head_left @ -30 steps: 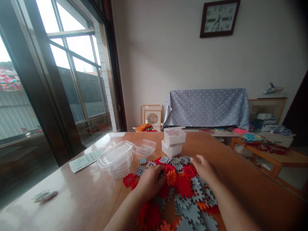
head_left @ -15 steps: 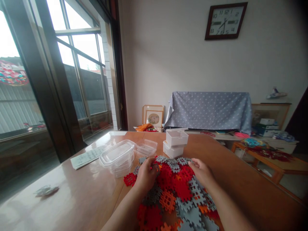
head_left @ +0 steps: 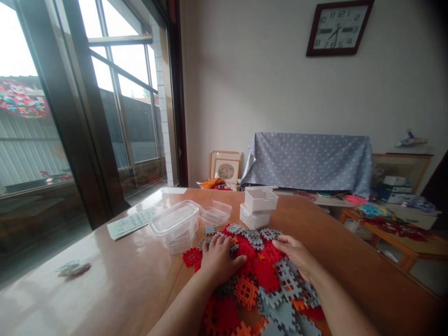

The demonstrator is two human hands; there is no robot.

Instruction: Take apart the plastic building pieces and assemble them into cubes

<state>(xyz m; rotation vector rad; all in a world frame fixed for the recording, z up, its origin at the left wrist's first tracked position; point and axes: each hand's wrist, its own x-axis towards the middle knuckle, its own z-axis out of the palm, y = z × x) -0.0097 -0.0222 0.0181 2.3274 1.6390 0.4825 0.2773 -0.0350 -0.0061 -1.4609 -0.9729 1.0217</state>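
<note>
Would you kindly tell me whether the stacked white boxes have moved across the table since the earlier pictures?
No: the stacked white boxes keep their place relative to the clear containers; the view itself has shifted.

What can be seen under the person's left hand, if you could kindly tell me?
At the edges of the left hand, red pieces and grey pieces show; whatever lies directly beneath it is covered.

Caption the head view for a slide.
Left hand over, right hand at the edge of, notched red, grey and orange plastic pieces on a glossy brown table.
</note>
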